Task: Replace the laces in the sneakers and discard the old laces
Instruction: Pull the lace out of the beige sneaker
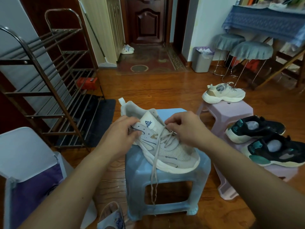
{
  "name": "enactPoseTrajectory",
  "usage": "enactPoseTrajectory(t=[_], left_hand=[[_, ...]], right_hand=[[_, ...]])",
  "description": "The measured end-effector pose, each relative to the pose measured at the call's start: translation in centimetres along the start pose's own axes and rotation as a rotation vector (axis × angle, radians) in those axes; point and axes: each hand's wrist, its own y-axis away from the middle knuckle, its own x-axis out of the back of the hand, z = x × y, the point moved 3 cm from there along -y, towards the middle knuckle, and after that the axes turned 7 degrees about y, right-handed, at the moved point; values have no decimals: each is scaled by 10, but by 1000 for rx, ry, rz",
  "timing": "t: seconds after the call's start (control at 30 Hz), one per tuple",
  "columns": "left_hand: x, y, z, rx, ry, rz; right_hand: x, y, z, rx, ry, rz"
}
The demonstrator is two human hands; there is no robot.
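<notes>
A cream sneaker with a blue logo on its tongue lies on a light blue plastic stool, toe pointing right and toward me. My left hand grips the sneaker's side by the collar. My right hand pinches the beige lace at the upper eyelets. One loose lace end hangs down over the stool's front. The matching cream sneaker stands on a pink stool farther right.
A pair of black and teal sneakers sits on another pink stool at the right. A grey waste bin stands by the far wall. A metal shoe rack fills the left side. A white and purple bin is near left.
</notes>
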Motion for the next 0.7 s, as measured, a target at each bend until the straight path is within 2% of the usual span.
enactPoseTrajectory(t=[0.03,0.13,0.2,0.23,0.33,0.43,0.5,0.57,0.63,0.67,0.7], left_hand=[[0,0,-1,1,1,-2],[-1,-1,-2,-3,2,-9],[-2,-2,-3,-14,5,-13],[-3,-2,-4,-19,5,-12],[-2,-3,-5,-27,8,-16],[-2,-3,-6,-36,19,-22],[0,-3,-6,-47,24,-27],[1,-3,-8,-57,31,-38],[2,-2,-10,-67,43,-53],[3,-2,-10,-71,48,-55],[2,-1,-10,-71,49,-54]], right_hand=[[6,2,4,-56,-29,-58],[23,23,17,-209,-55,-395],[32,29,23,-245,5,-475],[32,26,23,-249,30,-437],[20,10,12,-169,10,-194],[-4,-1,-3,9,49,-131],[-2,-6,-3,28,56,-88],[18,-8,11,-107,-48,-46],[37,-5,43,-341,-107,-74],[41,-1,59,-470,-58,-140],[41,2,74,-565,108,-251]])
